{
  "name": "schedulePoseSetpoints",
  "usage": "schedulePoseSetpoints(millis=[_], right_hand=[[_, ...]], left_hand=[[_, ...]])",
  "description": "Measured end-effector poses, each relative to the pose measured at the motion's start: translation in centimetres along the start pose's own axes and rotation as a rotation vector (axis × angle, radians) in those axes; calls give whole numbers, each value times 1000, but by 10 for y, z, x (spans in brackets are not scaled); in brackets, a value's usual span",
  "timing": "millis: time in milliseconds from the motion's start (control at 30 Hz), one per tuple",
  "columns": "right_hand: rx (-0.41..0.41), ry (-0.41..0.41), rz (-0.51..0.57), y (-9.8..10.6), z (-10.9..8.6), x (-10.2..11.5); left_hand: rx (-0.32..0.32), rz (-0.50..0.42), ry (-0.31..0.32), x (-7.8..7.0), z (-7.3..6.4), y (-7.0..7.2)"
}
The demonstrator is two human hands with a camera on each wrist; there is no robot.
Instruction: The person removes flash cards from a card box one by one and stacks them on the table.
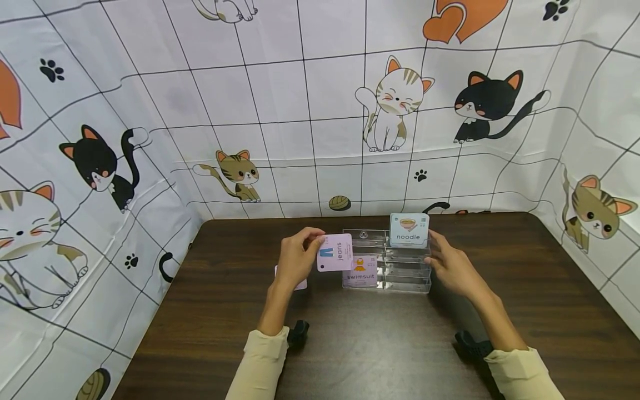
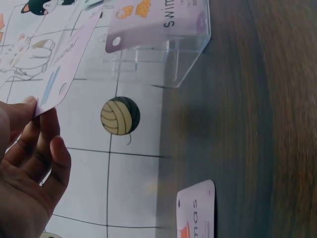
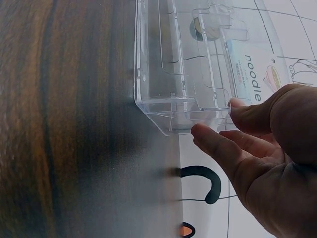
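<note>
My left hand [image 1: 295, 258] pinches a pink "jeans" card [image 1: 335, 253] by its edge between thumb and fingers, in front of the left side of a clear tiered card holder [image 1: 405, 285]. A pink "swimsuit" card [image 1: 361, 272] stands in the holder's lower left. The white and blue "noodle" card [image 1: 409, 230] stands at the top right. My right hand [image 1: 455, 266] is at the holder's right side, fingertips at its edge and fairly straight. Another pink card [image 2: 197, 210], its word ending in "mas", lies on the table, partly hidden behind my left hand in the head view.
The dark wooden table [image 1: 225, 322] ends at a cloth backdrop [image 1: 330, 100] with cat drawings, just behind the holder. Dark straps [image 1: 298, 333] sit around both wrists.
</note>
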State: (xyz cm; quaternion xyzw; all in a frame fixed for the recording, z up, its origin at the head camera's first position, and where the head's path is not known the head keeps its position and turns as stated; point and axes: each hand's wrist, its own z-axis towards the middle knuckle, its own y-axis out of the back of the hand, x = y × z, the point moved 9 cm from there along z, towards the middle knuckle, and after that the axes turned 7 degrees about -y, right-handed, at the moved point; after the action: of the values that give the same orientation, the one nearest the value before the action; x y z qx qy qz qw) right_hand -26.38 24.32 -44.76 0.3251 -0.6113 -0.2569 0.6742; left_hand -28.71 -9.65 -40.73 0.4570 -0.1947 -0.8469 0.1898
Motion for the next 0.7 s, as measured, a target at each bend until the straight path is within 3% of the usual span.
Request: schedulePoseSetpoints(millis=[700], right_hand=[[-7,18,-2,1,-1,1]], left_hand=[[-19,29,17,8,-4,17]])
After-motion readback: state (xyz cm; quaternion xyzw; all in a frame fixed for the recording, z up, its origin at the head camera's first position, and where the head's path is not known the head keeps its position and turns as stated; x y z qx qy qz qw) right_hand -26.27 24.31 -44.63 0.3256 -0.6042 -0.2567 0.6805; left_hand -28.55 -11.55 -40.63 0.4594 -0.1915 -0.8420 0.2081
